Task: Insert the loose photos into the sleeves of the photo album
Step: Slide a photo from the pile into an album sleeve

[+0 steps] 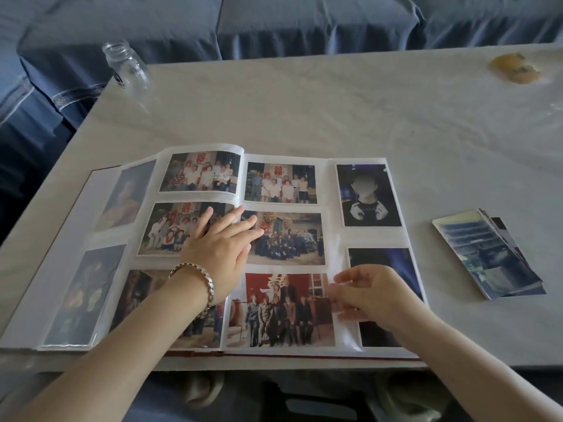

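The open photo album lies with its near edge along the front edge of the table, and its left cover is close to the table's left edge. Bare tabletop runs wide beyond the album, with a narrower strip between it and the one stack of loose photos on the right.

The left hand, with a bracelet at the wrist, lies flat across the gutter, fingers straight and holding nothing. The right hand rests on the lower right page with its fingers loosely curled at the clear sleeve; I cannot tell whether they pinch it.

Ten photos sit in sleeves, five per page. One glass jar stands at the far left corner.
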A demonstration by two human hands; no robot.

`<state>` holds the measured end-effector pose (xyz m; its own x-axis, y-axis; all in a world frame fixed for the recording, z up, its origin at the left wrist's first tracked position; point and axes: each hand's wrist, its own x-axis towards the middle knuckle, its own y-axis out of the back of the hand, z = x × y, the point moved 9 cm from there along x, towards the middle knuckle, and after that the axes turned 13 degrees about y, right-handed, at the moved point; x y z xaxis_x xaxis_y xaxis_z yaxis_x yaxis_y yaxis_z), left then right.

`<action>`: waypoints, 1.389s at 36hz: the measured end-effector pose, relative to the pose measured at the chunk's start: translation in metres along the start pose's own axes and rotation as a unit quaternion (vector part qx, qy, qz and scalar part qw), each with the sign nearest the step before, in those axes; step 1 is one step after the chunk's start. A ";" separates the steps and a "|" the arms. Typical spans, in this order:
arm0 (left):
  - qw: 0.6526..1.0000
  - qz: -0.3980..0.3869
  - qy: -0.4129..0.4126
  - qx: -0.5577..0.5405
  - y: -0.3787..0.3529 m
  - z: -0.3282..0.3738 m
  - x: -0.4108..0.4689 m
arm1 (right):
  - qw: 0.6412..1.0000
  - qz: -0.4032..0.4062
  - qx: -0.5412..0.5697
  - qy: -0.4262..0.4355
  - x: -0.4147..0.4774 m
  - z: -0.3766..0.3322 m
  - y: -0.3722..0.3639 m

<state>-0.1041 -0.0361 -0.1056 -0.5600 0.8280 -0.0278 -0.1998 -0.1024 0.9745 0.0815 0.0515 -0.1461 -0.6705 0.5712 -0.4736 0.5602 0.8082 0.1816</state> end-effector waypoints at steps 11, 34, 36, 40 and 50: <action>1.000 0.020 -0.009 0.001 0.000 -0.001 0.000 | 0.987 0.056 -0.119 0.096 0.003 -0.009 0.008; 1.000 0.004 0.008 0.004 0.004 0.002 -0.002 | 0.942 0.070 -0.293 0.146 -0.001 -0.020 0.015; 1.000 -0.007 0.013 0.011 0.005 0.004 -0.001 | 0.934 0.097 -0.302 0.165 -0.002 -0.024 0.029; 0.996 -0.054 0.045 0.051 0.000 0.003 0.001 | 0.920 0.205 -0.293 0.159 0.000 -0.029 0.081; 0.986 -0.080 0.091 -0.113 -0.003 0.058 0.017 | 0.963 0.184 -0.168 0.103 0.021 -0.006 0.113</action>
<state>-0.0658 0.0100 -0.0964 -0.6377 0.7328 -0.2375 -0.4605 -0.1155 0.8801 0.1279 0.1554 -0.1298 -0.5580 0.8165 -0.1481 0.6127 0.5258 0.5900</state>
